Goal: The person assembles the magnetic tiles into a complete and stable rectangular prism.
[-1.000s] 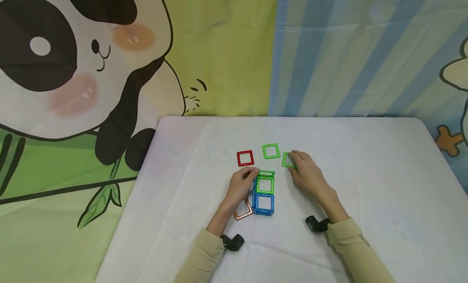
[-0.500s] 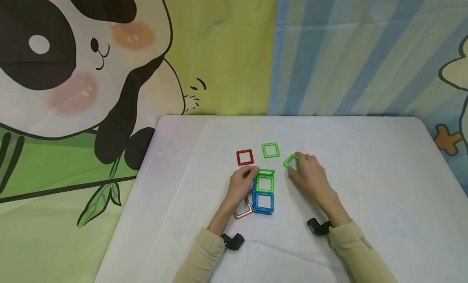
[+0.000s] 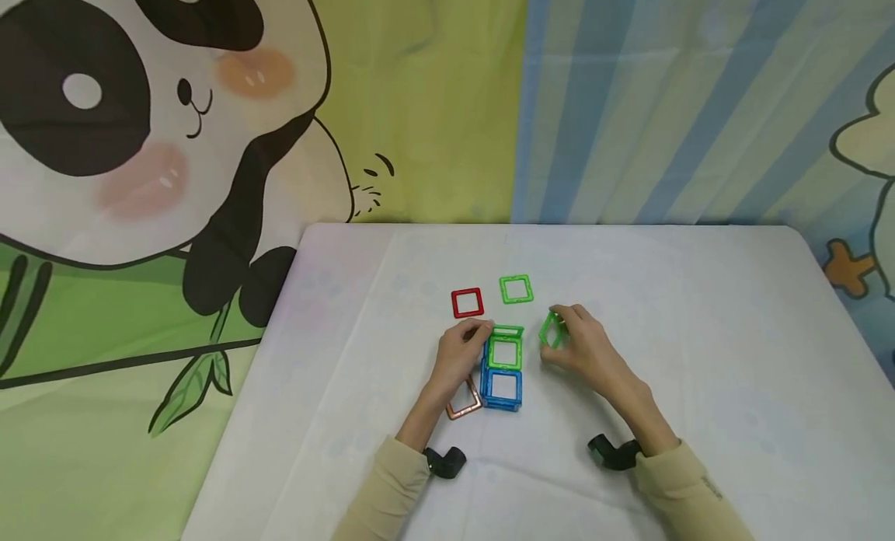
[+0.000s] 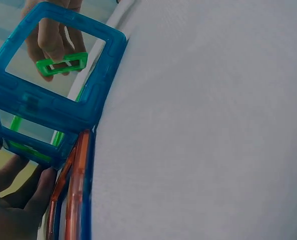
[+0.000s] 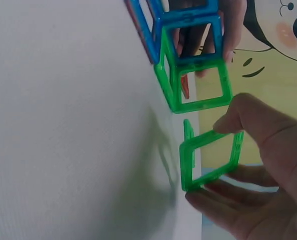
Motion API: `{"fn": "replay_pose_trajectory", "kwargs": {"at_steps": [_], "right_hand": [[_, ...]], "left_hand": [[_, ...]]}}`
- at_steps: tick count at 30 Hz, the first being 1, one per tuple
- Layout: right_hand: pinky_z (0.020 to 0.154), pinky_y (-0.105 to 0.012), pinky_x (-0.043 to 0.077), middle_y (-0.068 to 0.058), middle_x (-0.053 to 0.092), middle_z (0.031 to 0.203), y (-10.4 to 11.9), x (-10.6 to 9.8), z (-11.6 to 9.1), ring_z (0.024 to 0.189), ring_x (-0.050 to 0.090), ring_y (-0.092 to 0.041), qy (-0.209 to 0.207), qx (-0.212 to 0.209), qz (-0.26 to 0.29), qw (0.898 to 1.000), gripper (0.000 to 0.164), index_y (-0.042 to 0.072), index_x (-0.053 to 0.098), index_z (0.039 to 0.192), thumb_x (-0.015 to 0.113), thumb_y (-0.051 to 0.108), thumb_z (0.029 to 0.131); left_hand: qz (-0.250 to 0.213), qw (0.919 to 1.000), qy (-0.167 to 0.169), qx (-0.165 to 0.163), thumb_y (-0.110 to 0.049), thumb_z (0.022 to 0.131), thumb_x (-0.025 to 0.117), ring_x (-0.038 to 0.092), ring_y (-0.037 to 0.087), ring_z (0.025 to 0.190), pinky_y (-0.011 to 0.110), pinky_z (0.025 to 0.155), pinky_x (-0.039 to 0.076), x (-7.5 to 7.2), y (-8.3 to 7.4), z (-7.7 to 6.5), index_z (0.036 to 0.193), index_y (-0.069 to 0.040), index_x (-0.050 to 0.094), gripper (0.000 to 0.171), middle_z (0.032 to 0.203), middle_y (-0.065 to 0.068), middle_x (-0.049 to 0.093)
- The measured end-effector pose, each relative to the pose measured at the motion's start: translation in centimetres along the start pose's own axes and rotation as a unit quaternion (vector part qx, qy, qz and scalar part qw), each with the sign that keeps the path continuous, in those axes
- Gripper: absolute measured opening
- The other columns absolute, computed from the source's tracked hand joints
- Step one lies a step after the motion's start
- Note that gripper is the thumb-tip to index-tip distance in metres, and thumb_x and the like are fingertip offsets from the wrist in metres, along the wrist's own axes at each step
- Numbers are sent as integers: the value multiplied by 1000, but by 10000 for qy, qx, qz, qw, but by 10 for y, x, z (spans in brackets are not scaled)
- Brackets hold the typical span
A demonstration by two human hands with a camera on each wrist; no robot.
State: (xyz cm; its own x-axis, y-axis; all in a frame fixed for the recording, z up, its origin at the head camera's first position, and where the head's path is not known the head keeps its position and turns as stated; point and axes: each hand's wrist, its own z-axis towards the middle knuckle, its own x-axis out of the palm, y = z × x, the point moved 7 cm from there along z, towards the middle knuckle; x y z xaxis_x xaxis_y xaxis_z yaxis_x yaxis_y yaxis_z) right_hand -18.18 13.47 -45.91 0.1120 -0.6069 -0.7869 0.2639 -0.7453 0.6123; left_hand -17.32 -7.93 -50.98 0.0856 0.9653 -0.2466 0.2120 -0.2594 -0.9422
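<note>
R hand (image 3: pixel 593 353) pinches a green square (image 5: pixel 187 167), thumb vs. fingers, right of ctr. L hand (image 3: pixel 459 356) touches the blue-green box (image 3: pixel 505 369), lower ctr, prob. steadying it; can't tell if its fingers grip.

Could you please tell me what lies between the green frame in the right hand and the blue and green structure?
In the head view, only white cloth shows between the held green frame and the structure.

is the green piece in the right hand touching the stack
Apart. The head view shows a strip of white table between the green piece in the right hand and the stack.
</note>
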Motion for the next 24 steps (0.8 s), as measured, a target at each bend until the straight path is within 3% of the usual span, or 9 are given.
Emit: {"fn": "replay_pose_trajectory", "kwargs": {"at_steps": [4,8,14,24], "right_hand": [[95,-48,57,-23,61,126,5,4,-4,112,63,-37,194,-208,549,9981,62,-7,54,136,77,6,80],[101,-49,53,-23,60,134,7,9,-6,124,61,-40,495,-208,1048,9930,62,-5,53,137,77,0,80],[104,-50,51,-26,59,137,6,19,-9,128,61,-44,931,69,1608,9826,60,-3,51,135,77,1,81],[105,-53,49,-26,59,137,14,29,-7,128,60,-44,1179,59,1758,9773,58,-2,50,132,78,0,81]], "left_hand": [[-10,10000,37,17,-50,101,60,61,19,114,45,107,48,2,0,1,125,-15,72,44,122,1,70],[-9,10000,49,64,-50,102,59,61,19,113,44,106,48,2,-1,2,125,-15,72,44,122,1,70],[69,10000,53,15,-48,102,59,60,19,113,44,107,48,2,1,0,126,-15,71,43,122,2,70],[94,10000,-28,10,-48,103,58,60,20,112,44,107,48,-1,-1,-2,125,-15,72,42,121,1,71]]}}
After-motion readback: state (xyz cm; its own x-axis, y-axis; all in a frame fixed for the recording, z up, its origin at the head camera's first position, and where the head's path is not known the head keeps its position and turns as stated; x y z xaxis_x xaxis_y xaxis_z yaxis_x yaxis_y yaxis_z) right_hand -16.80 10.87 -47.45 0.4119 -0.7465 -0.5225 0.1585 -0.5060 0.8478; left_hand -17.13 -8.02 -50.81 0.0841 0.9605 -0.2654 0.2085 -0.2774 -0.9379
